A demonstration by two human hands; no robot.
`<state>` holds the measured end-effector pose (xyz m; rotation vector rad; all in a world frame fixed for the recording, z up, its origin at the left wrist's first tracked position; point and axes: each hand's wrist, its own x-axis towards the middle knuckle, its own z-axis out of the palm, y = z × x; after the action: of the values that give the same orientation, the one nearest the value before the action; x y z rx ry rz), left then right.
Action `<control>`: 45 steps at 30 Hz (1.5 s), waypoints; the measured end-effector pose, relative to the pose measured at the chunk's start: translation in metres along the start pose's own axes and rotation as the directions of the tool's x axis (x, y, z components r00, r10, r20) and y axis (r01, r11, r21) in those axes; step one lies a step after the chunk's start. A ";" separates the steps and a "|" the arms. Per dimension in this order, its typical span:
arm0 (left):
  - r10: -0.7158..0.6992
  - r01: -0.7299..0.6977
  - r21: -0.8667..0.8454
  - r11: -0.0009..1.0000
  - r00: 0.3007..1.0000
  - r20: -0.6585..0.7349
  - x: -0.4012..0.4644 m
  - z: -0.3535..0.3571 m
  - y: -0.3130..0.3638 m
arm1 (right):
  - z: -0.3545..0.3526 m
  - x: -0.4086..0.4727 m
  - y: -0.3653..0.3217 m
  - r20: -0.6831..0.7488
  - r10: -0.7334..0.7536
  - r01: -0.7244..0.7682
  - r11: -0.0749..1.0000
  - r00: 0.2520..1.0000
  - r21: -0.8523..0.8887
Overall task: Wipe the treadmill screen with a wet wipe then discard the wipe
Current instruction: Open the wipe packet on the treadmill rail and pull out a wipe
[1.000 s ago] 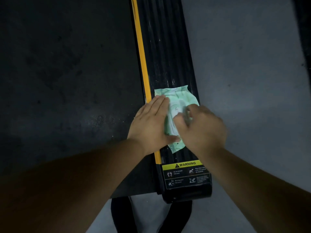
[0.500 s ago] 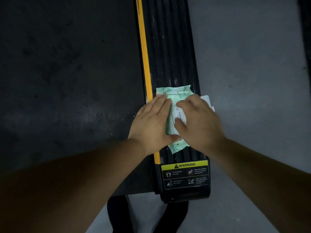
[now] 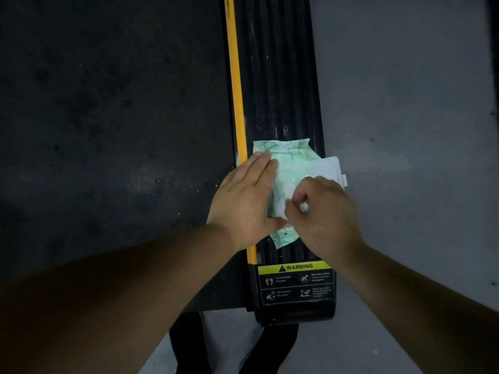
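Note:
A pale green pack of wet wipes (image 3: 291,155) lies on the black ribbed side rail (image 3: 278,76) of the treadmill. Its white lid flap (image 3: 333,168) is folded open to the right. My left hand (image 3: 243,195) lies flat on the pack's left side, fingers straight, holding it down. My right hand (image 3: 324,209) hovers over the pack's opening, thumb and forefinger pinching a small tuft of white wipe (image 3: 303,207). The treadmill screen is out of view.
The dark treadmill belt (image 3: 108,117) fills the left, edged by a yellow stripe (image 3: 237,103). A yellow warning label (image 3: 295,267) marks the rail's near end. Grey floor (image 3: 405,103) lies to the right. Dark legs (image 3: 189,344) show at the bottom.
The lid flap has swung fully open to the right. My right hand pulled back from the lid and now pinches a wipe at the opening. My left hand stayed pressed on the pack.

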<state>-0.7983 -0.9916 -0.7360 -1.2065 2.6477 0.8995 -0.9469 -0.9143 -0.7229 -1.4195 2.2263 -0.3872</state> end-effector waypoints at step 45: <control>-0.009 0.009 0.037 0.999 1.000 -0.004 0.003 0.002 0.001 | -0.011 0.023 -0.010 0.102 0.037 -0.026 0.994 0.994 -0.102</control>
<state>-0.8012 -0.9918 -0.7375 -1.2114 2.6475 0.8443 -0.9530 -0.9391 -0.7140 -1.4199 2.2086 -0.1882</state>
